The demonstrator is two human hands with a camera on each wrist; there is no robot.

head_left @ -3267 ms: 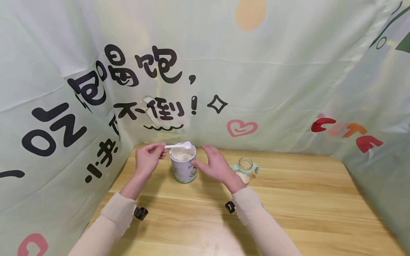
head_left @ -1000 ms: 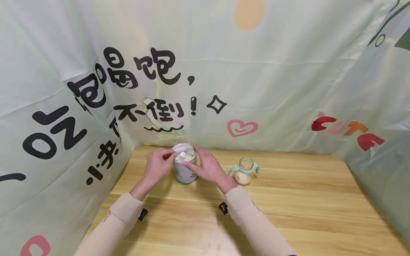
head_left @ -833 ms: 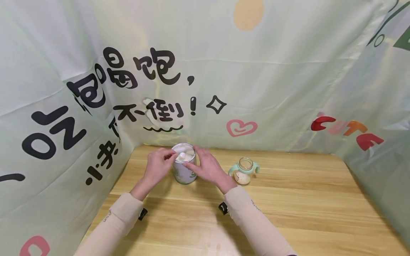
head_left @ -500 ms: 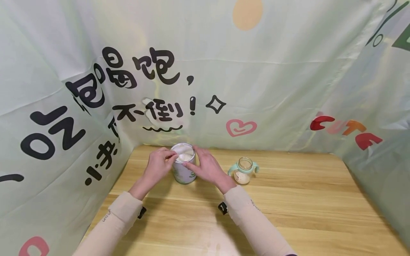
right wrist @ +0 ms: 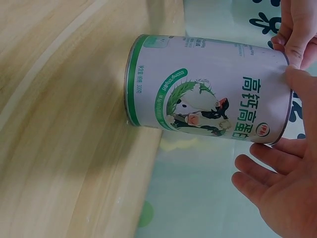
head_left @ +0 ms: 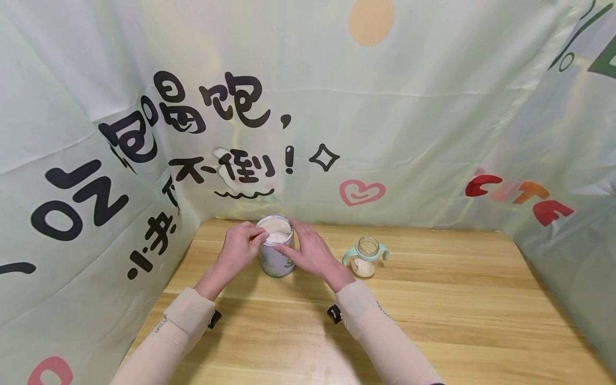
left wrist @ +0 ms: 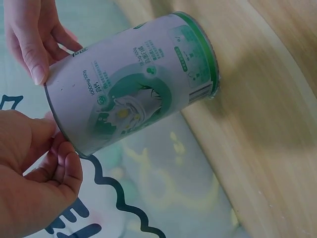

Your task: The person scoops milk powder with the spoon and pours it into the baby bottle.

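A milk powder can (head_left: 276, 262) with a cow on its label (right wrist: 203, 106) stands upright and lidless on the wooden table. Pale powder (head_left: 279, 236) shows inside it. My left hand (head_left: 239, 246) is at the left of the rim, thumb and fingertips pinched together over the edge, on the scoop's handle. The scoop's bowl is out of sight, down in the can. My right hand (head_left: 313, 248) steadies the can at the upper right, thumb on the near side and fingers behind. In the right wrist view its other fingers (right wrist: 257, 173) spread loosely beside the can.
To the right of the can stands an uncapped glass baby bottle (head_left: 364, 266) with mint-green handles and pale powder in the bottom. The wooden table (head_left: 457, 299) ends at printed fabric walls (head_left: 414, 203) behind and on both sides.
My left hand first held the white scoop above the can, then lowered it inside. The scoop's bowl has since sunk from view into the powder. The right hand closed in on the can's rim.
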